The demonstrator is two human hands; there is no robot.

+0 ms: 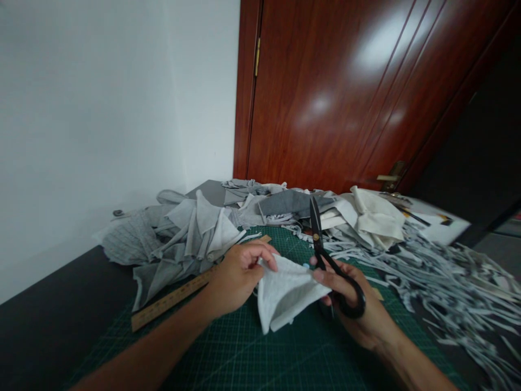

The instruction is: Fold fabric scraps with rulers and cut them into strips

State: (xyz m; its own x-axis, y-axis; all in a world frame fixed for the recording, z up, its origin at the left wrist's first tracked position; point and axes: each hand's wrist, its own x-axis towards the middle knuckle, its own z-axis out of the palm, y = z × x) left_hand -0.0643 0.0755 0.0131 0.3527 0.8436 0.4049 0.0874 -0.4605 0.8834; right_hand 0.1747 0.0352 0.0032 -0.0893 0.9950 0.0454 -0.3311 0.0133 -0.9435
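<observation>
A piece of light grey fabric hangs between my two hands above a green cutting mat. My left hand pinches its upper left corner between thumb and fingers. In my right hand are black-handled scissors, blades pointing up and away from me. The thumb and fingers of that same hand also hold the fabric's right corner. The fabric sags into a fold in the middle. A wooden ruler lies on the mat beyond my left forearm.
Grey cloth pieces are heaped at the left by the white wall. Cream fabric and dark grey fabric lie at the back. Many thin fabric strips cover the right side. Behind stands a reddish wooden door.
</observation>
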